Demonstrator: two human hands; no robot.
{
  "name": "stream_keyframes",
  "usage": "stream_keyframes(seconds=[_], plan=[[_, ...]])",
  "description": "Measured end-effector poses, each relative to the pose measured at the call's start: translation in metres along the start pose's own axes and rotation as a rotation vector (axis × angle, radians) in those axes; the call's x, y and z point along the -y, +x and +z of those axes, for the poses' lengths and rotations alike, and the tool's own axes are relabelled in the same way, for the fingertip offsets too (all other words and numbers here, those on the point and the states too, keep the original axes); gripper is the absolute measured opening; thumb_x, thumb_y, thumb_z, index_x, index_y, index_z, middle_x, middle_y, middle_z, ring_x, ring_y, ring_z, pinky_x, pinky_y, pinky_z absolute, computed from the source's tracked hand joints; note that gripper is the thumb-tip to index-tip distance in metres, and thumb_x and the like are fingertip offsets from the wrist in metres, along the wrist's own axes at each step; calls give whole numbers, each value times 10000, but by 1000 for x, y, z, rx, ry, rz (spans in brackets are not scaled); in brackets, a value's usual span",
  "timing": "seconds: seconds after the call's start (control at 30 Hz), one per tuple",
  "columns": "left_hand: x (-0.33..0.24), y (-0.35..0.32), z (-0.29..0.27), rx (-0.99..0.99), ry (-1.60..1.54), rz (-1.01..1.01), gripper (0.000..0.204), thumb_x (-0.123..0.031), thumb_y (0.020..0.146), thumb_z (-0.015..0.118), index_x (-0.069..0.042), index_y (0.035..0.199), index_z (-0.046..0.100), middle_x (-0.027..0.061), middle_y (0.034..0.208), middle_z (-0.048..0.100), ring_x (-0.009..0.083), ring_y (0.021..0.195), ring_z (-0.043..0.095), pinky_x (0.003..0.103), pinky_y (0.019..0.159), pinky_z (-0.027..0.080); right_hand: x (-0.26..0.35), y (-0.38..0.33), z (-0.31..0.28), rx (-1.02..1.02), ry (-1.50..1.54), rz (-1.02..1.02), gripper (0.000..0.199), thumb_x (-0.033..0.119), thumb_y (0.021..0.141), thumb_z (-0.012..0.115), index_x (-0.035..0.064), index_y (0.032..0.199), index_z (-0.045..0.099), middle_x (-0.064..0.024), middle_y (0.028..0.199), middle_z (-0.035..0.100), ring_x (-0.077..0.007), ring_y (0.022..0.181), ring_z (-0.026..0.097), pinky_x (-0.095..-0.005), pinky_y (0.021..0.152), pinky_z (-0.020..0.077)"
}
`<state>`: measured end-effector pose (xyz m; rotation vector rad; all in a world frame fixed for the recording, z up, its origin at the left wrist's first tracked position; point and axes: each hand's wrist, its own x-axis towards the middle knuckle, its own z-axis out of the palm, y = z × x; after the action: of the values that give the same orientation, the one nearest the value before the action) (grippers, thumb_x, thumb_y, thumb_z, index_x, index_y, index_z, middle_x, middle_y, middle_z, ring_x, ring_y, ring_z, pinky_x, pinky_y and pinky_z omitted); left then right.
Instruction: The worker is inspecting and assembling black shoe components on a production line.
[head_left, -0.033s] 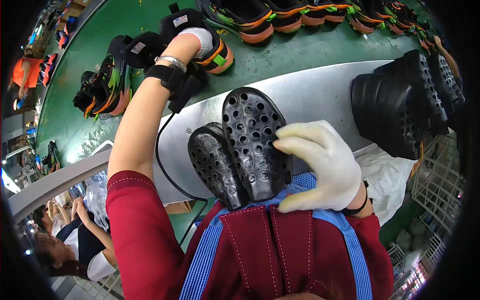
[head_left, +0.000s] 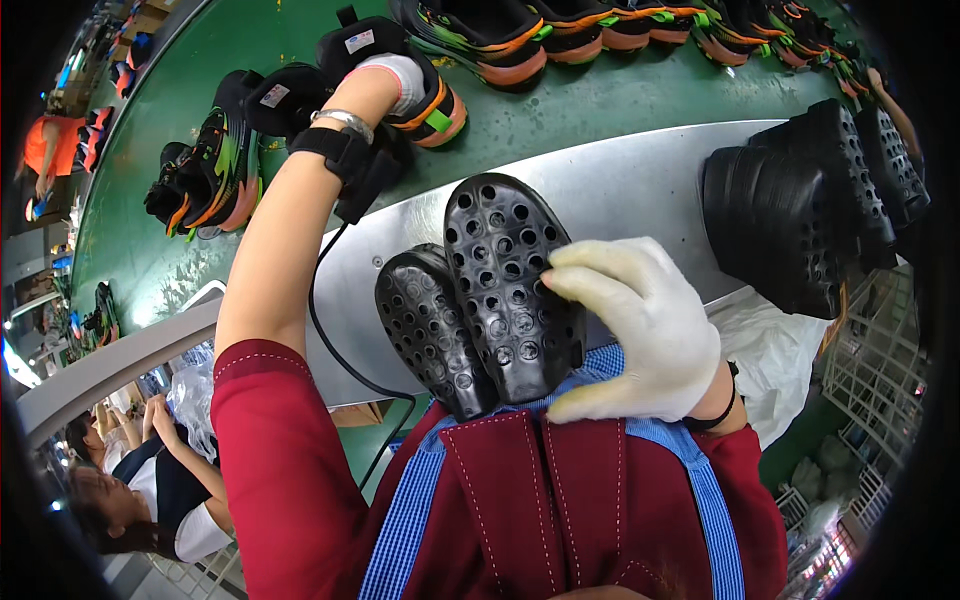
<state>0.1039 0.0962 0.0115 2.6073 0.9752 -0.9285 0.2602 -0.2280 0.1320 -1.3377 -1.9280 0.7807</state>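
Observation:
My left hand [head_left: 402,84], in a white glove, reaches into the opening of a black sneaker [head_left: 440,118] with orange and green trim. Its fingers are hidden inside the shoe. Two black perforated plastic shoe inserts [head_left: 508,262], apparently stacks, lean side by side between the metal ledge and my apron. My right hand [head_left: 640,335], gloved in white, is beside the right-hand one. Its fingertips touch that insert's right edge, while the thumb is spread well apart near its lower end.
More sneakers [head_left: 490,45] line the green table [head_left: 560,110]. Further black insert stacks [head_left: 770,220] stand at the right end of the metal ledge [head_left: 640,170]. A black cable [head_left: 315,290] hangs from my left wrist. Co-workers [head_left: 170,480] sit at left; a wire rack [head_left: 870,370] is at right.
My right hand has shifted very slightly left along the insert. My left arm is practically still.

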Motion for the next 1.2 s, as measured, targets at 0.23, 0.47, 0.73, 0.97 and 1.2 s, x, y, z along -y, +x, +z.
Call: stream_keyframes(seconds=[0.23,0.47,0.73,0.97,1.2], plan=[[30,13,19,-42,-74,-112,281,-194,794,616,-57,1022,706,200,1032,684,308,846,662,370,761,527,7,3,1,102,-185,-49,709,392,530,856,38,1090,601,-123,1134,587,-330,961,575,-409,854,470],[-9,-71,-30,-422,-92,53,334,-313,845,612,-8,958,689,212,943,678,396,919,632,417,835,507,1,3,-3,80,-236,-151,681,371,523,878,38,1033,573,-129,1080,581,-346,962,567,-404,848,474],[-64,-199,-27,-675,-1464,312,466,-206,935,596,26,1334,529,70,1147,645,143,981,628,283,864,491,15,12,-33,-108,-107,-308,670,308,537,891,14,1043,566,-156,1067,561,-330,1038,547,-385,899,468],[-78,-213,14,-251,-2176,1019,725,-513,938,535,-3,1427,369,159,1417,471,301,1276,489,453,1098,376,60,63,-39,-134,-132,-358,566,265,547,833,14,983,573,-158,992,563,-322,920,566,-380,796,504],[-64,-187,14,-649,-2120,890,685,-420,952,572,-25,1449,313,146,1295,534,268,1166,567,424,1040,441,31,101,-38,165,-16,76,544,359,781,661,-17,1173,618,-186,998,688,-291,932,677,-349,817,526]])
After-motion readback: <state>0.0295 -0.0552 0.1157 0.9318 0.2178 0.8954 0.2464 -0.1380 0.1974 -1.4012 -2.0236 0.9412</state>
